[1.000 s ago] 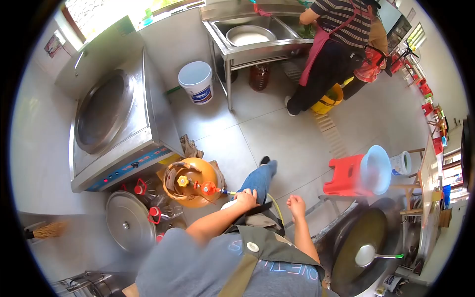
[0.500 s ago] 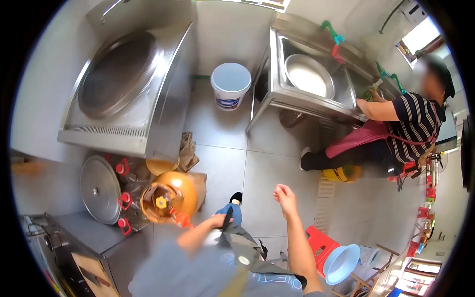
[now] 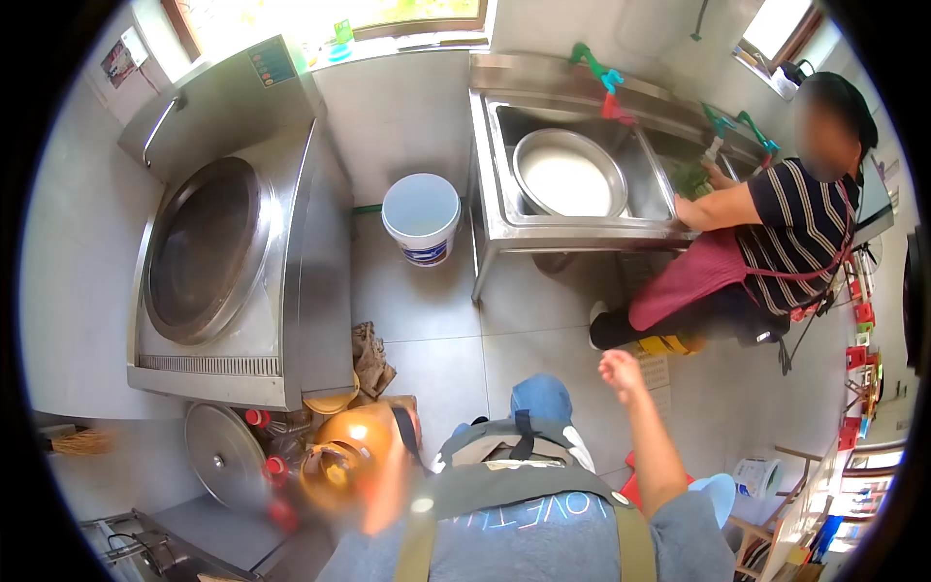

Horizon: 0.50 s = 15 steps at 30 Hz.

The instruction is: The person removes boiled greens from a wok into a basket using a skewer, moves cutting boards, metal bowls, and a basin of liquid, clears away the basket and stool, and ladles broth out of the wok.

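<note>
I wear a dark apron (image 3: pixel 524 490) over a blue-grey shirt. My left hand (image 3: pixel 386 475), smeared by motion, is low beside the orange gas cylinder (image 3: pixel 361 435). A black apron strap (image 3: pixel 407 433) stands out from it, apparently gripped, though the fingers are blurred. My right hand (image 3: pixel 621 374) is raised ahead of me over the floor, its fingers curled in, and nothing shows in it. Below that forearm, a red stool (image 3: pixel 632 482) and a light blue basin (image 3: pixel 718 495) are partly covered.
A steel stove with a large wok (image 3: pixel 208 247) stands left. A white bucket (image 3: pixel 421 221) sits on the floor beside the sink (image 3: pixel 499 209), which holds a wide metal basin (image 3: pixel 521 175). At right, another person (image 3: pixel 800 213) handles greens (image 3: pixel 690 179). A round lid (image 3: pixel 221 451) leans near bottles.
My view has shifted, bringing more of the window and stove into sight. My left hand has moved left with the strap. My right hand has moved right, its fingers more curled.
</note>
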### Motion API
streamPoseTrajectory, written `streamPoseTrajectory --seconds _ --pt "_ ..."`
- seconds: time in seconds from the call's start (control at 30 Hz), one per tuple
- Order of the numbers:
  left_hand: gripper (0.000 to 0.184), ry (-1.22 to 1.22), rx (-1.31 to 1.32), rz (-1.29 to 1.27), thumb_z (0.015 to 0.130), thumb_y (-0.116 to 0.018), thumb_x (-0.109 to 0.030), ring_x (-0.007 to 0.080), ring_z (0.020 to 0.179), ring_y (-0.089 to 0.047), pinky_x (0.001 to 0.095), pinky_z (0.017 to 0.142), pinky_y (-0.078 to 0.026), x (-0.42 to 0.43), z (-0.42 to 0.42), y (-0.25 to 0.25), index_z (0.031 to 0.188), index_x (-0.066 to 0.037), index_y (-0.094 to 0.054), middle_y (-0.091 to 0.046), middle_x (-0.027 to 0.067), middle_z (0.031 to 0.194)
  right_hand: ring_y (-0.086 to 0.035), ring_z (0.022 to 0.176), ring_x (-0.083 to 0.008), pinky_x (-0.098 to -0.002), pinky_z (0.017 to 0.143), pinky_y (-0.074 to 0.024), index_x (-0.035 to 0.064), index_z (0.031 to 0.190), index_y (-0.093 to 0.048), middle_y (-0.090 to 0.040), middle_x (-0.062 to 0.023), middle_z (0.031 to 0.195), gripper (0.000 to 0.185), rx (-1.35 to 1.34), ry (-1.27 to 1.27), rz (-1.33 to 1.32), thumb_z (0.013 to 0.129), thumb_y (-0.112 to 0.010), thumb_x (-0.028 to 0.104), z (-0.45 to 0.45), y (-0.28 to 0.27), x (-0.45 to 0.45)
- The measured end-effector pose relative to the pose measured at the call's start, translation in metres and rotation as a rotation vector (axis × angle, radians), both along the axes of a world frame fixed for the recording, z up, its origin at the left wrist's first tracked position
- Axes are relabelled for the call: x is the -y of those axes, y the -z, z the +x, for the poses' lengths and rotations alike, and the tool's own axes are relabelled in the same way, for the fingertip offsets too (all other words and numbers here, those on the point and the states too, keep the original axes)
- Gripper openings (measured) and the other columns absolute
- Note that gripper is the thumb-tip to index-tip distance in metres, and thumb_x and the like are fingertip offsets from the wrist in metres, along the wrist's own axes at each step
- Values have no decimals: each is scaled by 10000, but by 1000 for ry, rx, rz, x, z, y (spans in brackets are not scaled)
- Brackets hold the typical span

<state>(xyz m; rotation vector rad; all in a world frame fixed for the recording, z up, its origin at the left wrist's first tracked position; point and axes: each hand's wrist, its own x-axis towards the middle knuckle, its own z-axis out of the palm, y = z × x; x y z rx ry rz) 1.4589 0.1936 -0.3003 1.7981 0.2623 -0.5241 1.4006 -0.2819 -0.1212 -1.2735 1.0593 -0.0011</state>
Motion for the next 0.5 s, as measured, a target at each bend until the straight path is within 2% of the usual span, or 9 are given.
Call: streamPoseTrajectory --seconds 0.07,0.13,0.17,0.2,0.3,0.4,0.43,0.47,0.5 --pt "102 207 453 366 772 -476 -116 182 503 -431 329 450 -346 26 60 -2 706 -40 -459 -448 54 583 -535 586 -88 -193 507 -444 81 884 -527 -556 -13 695 82 60 66 13 819 -509 127 32 -11 42" --pt "141 -24 352 323 787 -433 -138 196 548 -429 341 497 -360 79 107 -60 744 -4 -452 -456 100 627 -527 581 -80 -184 494 -430 72 888 -536 -554 -15 702 91 102 120 -19 814 -510 117 73 -19 79" --pt "190 -55 486 161 808 -388 -158 231 622 -457 357 550 -364 109 131 -98 751 7 -463 -480 151 682 -526 583 -80 -186 500 -432 71 895 -537 -554 -16 705 100 124 128 -34 816 -515 128 94 -18 100" --pt "165 88 536 478 805 -440 -98 318 767 -535 373 675 -422 143 157 -148 887 12 -530 -547 180 845 -526 590 -80 -185 503 -432 71 902 -538 -553 -16 709 107 144 127 -50 817 -517 134 118 -16 121" --pt "152 83 870 342 773 -481 -34 306 802 -546 339 690 -439 224 235 -209 905 9 -543 -558 163 855 -510 600 -68 -182 527 -425 58 909 -544 -540 -2 707 123 198 136 -125 816 -518 134 198 -4 184" --pt "147 164 797 172 786 -503 -69 254 791 -568 295 694 -439 307 313 -232 906 -2 -556 -571 147 845 -484 610 -47 -163 526 -403 55 944 -527 -519 4 726 153 207 177 -248 820 -514 143 279 35 259" --pt "161 217 762 171 796 -492 -90 239 792 -569 284 699 -436 336 335 -226 917 -6 -557 -576 136 844 -519 704 -96 -213 610 -427 28 984 -524 -556 -37 798 225 93 119 -378 820 -511 182 303 43 281" --pt "195 300 546 59 806 -484 -137 244 811 -568 287 715 -435 363 355 -214 938 -13 -555 -579 134 865 -524 779 -136 -249 676 -422 11 1016 -513 -562 -70 866 280 11 76 -528 819 -510 211 323 52 301" --pt "288 322 218 -132 803 -463 -126 287 877 -548 320 786 -420 391 373 -190 1051 18 -491 -565 178 943 -528 854 -177 -285 743 -417 -6 1047 -502 -568 -104 934 337 -71 29 -674 818 -508 241 340 58 314"
